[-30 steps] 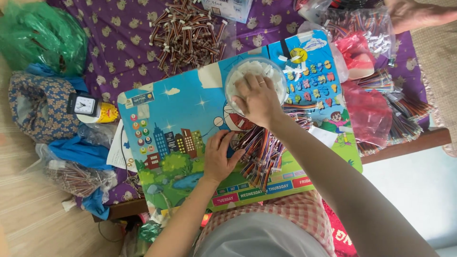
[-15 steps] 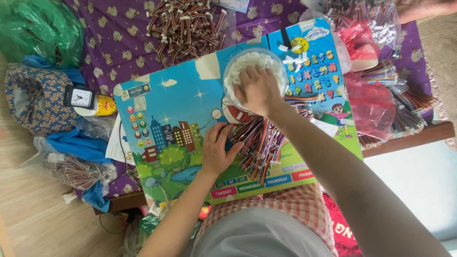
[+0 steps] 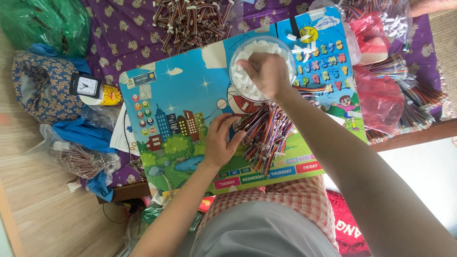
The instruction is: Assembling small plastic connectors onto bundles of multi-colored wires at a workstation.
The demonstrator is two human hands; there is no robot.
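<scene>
Now your right hand (image 3: 267, 72) dips bunched fingers into the bowl (image 3: 238, 62) of light white clips near the board's (image 3: 181, 95) far edge, left hand (image 3: 220, 143) spread pinning floppy wires (image 3: 266, 135); pinch gently.

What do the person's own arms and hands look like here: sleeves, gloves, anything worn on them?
Both arms are bare as far up as the view shows, with no sleeves in sight. The left hand and right hand wear no gloves. No watch, bracelet or ring can be made out on wrists or fingers.

Green plastic bag (image 3: 35, 21) top left; red bags (image 3: 378, 95) right
</scene>
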